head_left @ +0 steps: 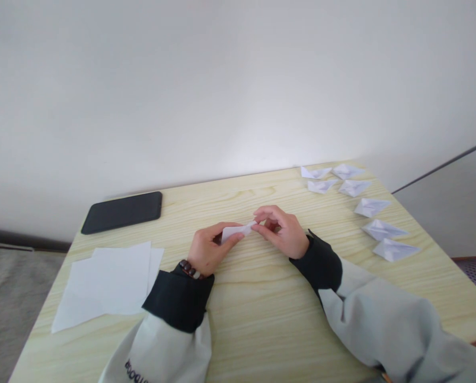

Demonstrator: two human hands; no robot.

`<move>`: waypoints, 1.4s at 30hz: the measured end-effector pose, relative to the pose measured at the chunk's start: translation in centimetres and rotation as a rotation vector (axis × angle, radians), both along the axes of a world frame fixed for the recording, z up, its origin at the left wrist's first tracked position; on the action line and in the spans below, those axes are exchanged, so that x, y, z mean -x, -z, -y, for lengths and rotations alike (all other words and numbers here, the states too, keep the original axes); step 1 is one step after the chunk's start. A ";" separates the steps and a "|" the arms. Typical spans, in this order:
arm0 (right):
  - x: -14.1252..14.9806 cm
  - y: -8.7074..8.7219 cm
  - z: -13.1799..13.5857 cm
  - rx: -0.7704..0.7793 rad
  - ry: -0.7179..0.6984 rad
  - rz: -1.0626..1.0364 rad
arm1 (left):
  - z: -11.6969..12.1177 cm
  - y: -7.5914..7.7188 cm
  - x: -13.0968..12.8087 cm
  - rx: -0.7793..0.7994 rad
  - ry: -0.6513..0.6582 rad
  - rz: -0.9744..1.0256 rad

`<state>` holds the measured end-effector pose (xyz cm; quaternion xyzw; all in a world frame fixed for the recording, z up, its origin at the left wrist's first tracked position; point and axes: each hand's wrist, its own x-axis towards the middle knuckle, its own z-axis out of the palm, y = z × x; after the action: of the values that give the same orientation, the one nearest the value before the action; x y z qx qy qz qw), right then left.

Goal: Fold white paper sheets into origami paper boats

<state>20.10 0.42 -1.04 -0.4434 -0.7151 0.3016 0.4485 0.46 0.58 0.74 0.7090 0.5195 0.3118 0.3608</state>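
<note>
A small piece of folded white paper (233,231) is held between both hands, just above the middle of the table. My left hand (210,246) grips its wide end, thumb in front and fingers behind. At the narrow right end, my right hand (280,230) pinches the tip between thumb and fingers. Part of the paper is covered by the fingers. Over on the right side sit several folded paper boats (382,230), white and pointed at the ends. Loose white paper sheets (120,276) lie overlapping to the left of my left hand.
A black smartphone (122,213) lies at the table's back left, above the sheets. The light wooden table (253,330) stands against a white wall (222,90). Grey carpet (10,308) shows beyond the table's left edge.
</note>
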 end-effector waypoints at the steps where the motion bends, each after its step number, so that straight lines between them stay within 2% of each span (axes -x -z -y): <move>1: 0.0 0.0 0.0 0.006 0.005 0.000 | 0.0 0.1 0.0 0.011 -0.013 0.005; 7: 0.0 -0.5 0.1 0.027 0.059 0.034 | 0.0 0.1 0.0 0.008 -0.022 0.020; 13: -0.1 -0.6 0.0 0.038 0.011 0.019 | 0.0 -0.2 -0.1 0.010 0.000 0.011; 21: -0.1 -0.8 0.1 -0.119 -0.070 0.046 | 0.0 0.0 -0.1 0.062 -0.037 0.031; 27: -0.1 -0.4 0.3 -0.088 -0.077 -0.021 | 0.0 0.3 0.0 0.137 -0.049 0.087; 35: -0.2 -0.5 0.1 -0.178 -0.133 0.017 | -0.2 0.1 -0.1 0.155 -0.067 0.111; 42: -0.2 -0.3 0.2 -0.237 -0.117 0.052 | -0.3 -0.4 -0.2 0.130 -0.083 0.096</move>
<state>20.31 0.20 -0.70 -0.3527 -0.7817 0.2289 0.4606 0.69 0.88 1.10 0.6461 0.5496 0.3257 0.4176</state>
